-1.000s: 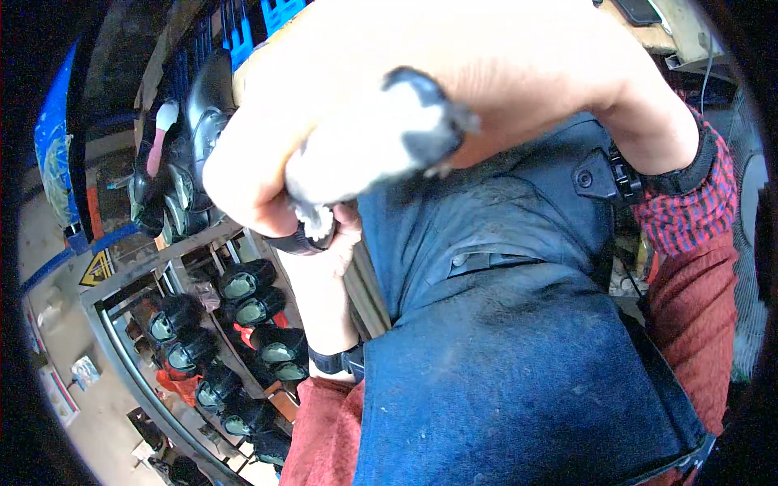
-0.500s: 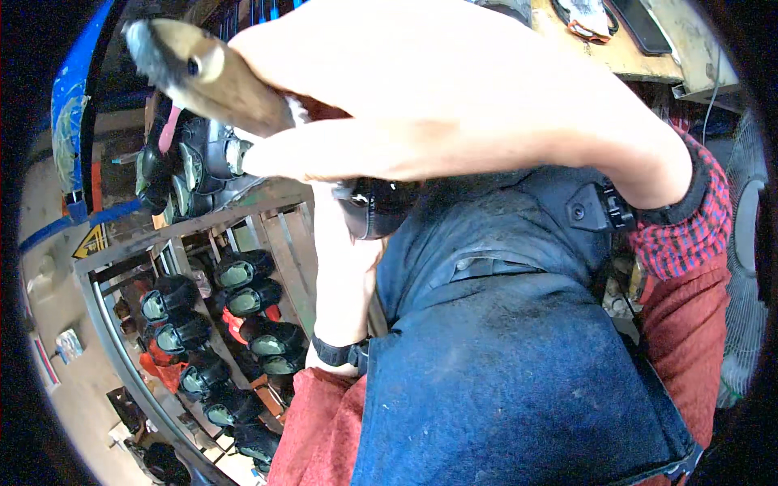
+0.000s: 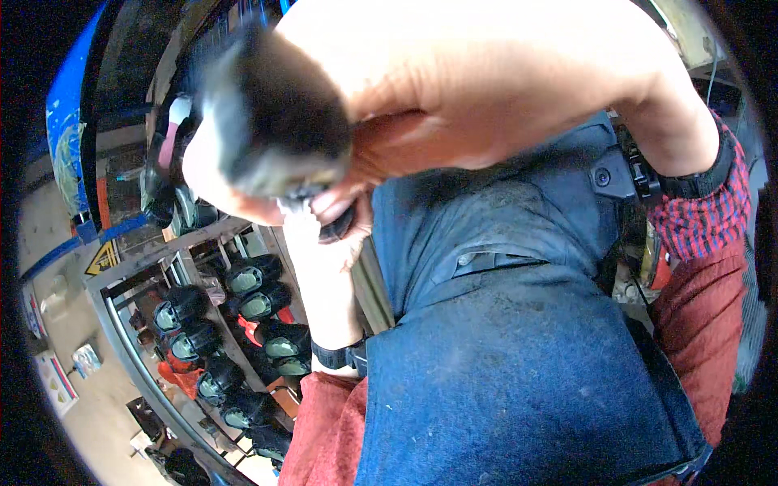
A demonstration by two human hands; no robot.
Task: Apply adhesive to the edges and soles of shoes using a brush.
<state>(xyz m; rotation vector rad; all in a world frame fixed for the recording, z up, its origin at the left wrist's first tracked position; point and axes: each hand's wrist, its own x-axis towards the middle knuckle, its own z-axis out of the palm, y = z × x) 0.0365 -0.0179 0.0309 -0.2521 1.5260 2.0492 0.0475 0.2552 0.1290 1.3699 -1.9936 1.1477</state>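
Since half a second ago, right hand [image 3: 486, 89] swings its brush [image 3: 275, 121] nearer; fingers grip it. Left hand [image 3: 324, 235] pinches a dark shoe [image 3: 340, 223] beneath. Blurred motion suggests the shoe could slip.

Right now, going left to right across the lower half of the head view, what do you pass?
Rack of black shoes → left hand reaching up → blue denim apron → red sleeve at the right edge.
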